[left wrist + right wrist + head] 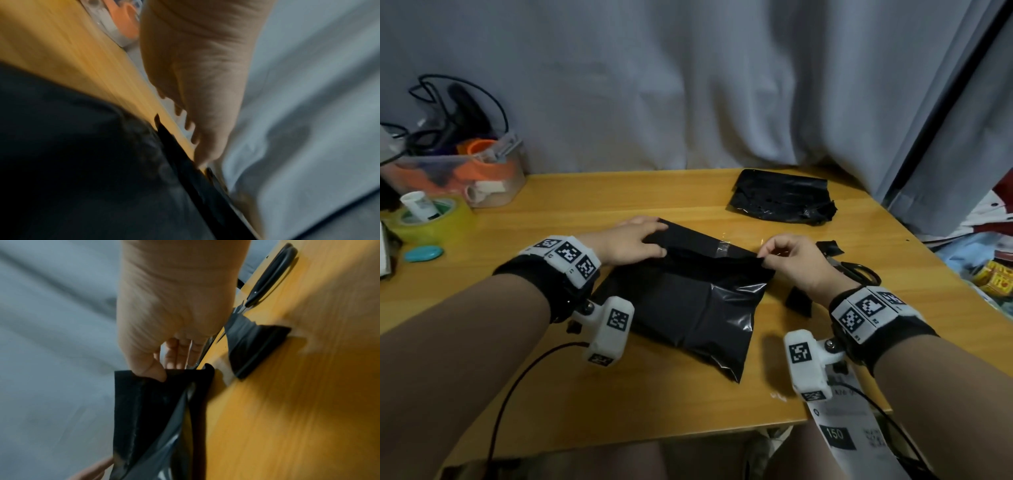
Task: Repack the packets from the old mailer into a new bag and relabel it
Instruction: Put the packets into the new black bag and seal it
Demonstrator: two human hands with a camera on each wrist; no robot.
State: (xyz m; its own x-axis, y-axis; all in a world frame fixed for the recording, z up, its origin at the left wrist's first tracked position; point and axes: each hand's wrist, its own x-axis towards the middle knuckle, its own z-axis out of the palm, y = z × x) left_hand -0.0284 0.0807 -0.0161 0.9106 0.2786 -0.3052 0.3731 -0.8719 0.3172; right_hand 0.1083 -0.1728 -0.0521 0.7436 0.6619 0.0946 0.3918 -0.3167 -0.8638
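Observation:
The new black bag lies filled in the middle of the wooden table, its flap folded over with a bit of clear tape on it. My left hand holds the flap's left end, fingers on top and thumb on the near side; the left wrist view shows the thumb touching the bag. Thumb and fingers of my right hand pinch the flap's right corner. At the back right lies the crumpled old mailer. A white label hangs over the front edge.
Scissors and black plastic scraps lie right of the bag. A clear box of tools, a yellow tape roll and a teal object sit at the left. A grey curtain hangs behind the table.

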